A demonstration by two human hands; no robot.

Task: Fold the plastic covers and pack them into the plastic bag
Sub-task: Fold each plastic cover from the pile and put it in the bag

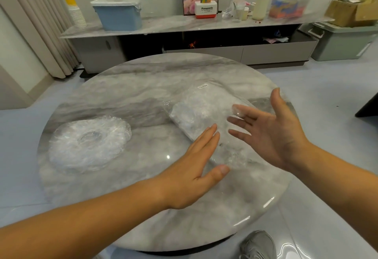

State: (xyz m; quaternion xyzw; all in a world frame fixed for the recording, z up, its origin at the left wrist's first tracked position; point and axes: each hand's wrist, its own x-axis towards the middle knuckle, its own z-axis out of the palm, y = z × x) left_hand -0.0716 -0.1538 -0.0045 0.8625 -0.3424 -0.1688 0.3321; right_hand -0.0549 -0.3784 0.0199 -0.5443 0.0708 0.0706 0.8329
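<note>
A clear plastic bag, packed with crumpled covers, lies on the round marble table right of centre; a small white label shows near its far end. A round stack of clear plastic covers sits at the table's left. My left hand is flat with straight fingers, its fingertips at the bag's near edge. My right hand hovers palm inward over the bag's right side, fingers spread and holding nothing.
A low marble-topped cabinet runs behind the table with a blue bin, paper cups, a white and red box and clutter. A grey crate stands at the right. A grey shoe shows below the table.
</note>
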